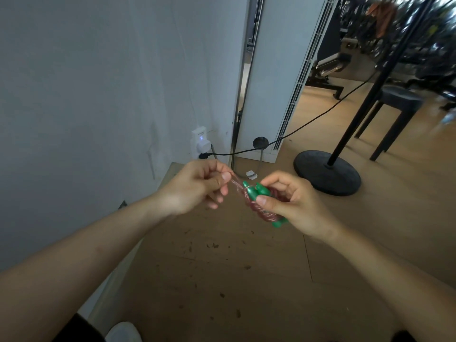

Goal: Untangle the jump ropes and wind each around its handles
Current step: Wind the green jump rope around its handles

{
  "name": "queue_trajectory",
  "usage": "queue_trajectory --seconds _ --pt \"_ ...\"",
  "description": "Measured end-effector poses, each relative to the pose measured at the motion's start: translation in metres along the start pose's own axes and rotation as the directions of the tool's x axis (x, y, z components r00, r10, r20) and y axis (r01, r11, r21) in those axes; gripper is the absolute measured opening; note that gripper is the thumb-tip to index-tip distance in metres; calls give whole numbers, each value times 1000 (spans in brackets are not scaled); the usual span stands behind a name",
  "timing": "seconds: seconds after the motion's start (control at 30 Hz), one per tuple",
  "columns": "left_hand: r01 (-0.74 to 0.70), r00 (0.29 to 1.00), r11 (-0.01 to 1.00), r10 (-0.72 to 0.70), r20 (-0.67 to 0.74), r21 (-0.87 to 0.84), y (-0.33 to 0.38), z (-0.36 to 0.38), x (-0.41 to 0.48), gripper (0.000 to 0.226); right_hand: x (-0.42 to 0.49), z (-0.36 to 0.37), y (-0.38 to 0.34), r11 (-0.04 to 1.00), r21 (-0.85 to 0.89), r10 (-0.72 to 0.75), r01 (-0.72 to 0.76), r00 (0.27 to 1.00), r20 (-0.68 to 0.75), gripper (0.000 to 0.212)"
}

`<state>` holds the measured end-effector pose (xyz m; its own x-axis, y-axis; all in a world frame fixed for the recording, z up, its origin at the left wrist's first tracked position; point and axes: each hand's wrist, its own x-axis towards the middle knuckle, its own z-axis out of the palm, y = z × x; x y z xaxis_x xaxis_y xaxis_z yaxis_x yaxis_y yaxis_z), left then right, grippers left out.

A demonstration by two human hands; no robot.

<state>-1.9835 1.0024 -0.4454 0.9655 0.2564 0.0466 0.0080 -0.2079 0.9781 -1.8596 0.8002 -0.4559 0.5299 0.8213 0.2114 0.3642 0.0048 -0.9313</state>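
Two green jump rope handles [256,192] lie side by side in my right hand [293,206], whose thumb and fingers clamp them. A clear reddish rope [260,211] is coiled around the handles in several turns. A short stretch of that rope runs up and left to my left hand [197,187], which pinches its end between thumb and forefinger. Both hands are held in the air above the wooden floor. I see no second rope.
A grey wall stands on the left with a white plug adapter [201,143] and a black cable [308,123] running right. A black lamp stand base [327,172] and a black stool [394,112] stand on the wooden floor at right. My white shoe [123,332] shows below.
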Motion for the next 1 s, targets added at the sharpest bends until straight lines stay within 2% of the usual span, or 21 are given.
queue_trajectory --seconds 0.1,0.2,0.3,0.37,0.47,0.53,0.6,0.7,0.8,0.9,1.0 --pt "-78 992 993 86 -93 88 -7 8 2 15 1 5 4 985 108 137 -138 990 16 22" --pt "-188 980 979 193 -55 81 -7 14 2 14 0 14 7 924 290 262 -251 965 1 23" --pt "-222 970 974 225 -93 36 -8 18 3 7 1 19 8 884 376 302 -277 953 -9 34" --pt "-205 972 978 197 -131 -48 -9 21 4 9 3 20 10 884 390 287 -257 958 -19 32" --pt "-180 975 972 156 -161 -150 -7 24 5 12 4 19 15 942 262 234 -212 971 -55 24" --pt "-163 979 972 138 -151 -170 -6 23 5 12 2 18 15 967 165 201 -193 979 -35 33" --pt "-144 985 976 125 -121 -164 -4 21 5 11 1 16 13 966 173 192 -194 981 29 44" --pt "-131 988 983 119 -95 -130 -2 21 4 11 2 11 5 942 245 206 -228 972 112 45" --pt "-127 989 987 119 -82 -97 -1 25 3 9 4 11 4 951 239 181 -195 980 78 40" --pt "-126 990 988 120 -74 -92 0 30 2 8 4 16 5 982 153 117 -114 993 -13 27" --pt "-87 990 988 71 -120 -131 -1 33 2 9 5 15 8 990 114 91 -82 993 -76 22"
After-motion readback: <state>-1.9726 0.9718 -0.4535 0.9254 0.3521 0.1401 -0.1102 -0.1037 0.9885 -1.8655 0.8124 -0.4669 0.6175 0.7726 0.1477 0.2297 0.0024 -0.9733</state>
